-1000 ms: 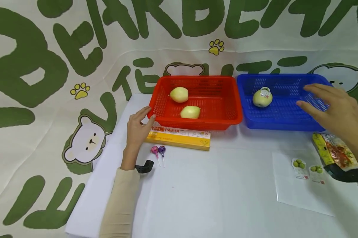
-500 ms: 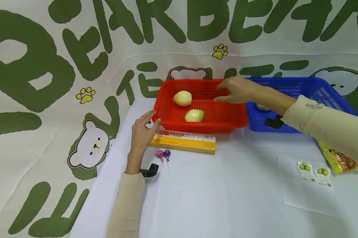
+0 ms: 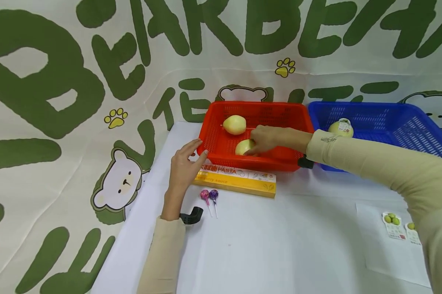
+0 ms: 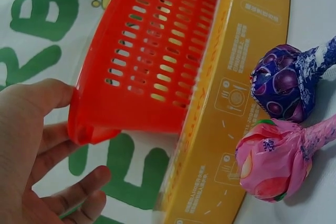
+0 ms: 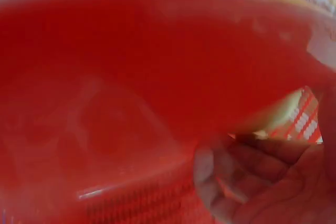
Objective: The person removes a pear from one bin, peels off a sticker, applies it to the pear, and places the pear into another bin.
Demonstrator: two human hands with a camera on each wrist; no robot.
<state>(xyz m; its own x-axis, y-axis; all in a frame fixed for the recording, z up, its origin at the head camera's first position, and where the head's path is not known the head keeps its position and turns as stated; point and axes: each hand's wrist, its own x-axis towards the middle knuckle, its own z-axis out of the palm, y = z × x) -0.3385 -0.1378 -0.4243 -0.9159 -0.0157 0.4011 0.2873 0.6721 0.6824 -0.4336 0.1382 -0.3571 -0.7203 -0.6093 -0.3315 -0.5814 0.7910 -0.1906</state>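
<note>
Two pale yellow pears lie in the red basket (image 3: 290, 112). My right hand (image 3: 266, 139) reaches over the front rim and holds the right end of the nearer pear (image 3: 244, 148) between thumb and fingers. Part of that pear is hidden behind the hand. The other pear (image 3: 234, 125) lies farther back to the left. At the basket's front left corner, my left hand (image 3: 185, 163) touches the rim with thumb and fingers loosely spread, as the left wrist view also shows. Red plastic fills much of the right wrist view, with the curled fingers (image 5: 252, 171) low on the right.
A blue basket (image 3: 382, 112) with one labelled pear (image 3: 341, 128) stands right of the red one. In front lie a yellow pasta box (image 3: 239, 183), a pink lollipop (image 4: 273, 161) and a purple lollipop (image 4: 281, 82). Fruit stickers (image 3: 393, 224) lie on a sheet at right.
My right hand has swept left from over the blue basket into the red one and down onto the nearer pear. My left hand stays at the corner. The head view has shifted slightly.
</note>
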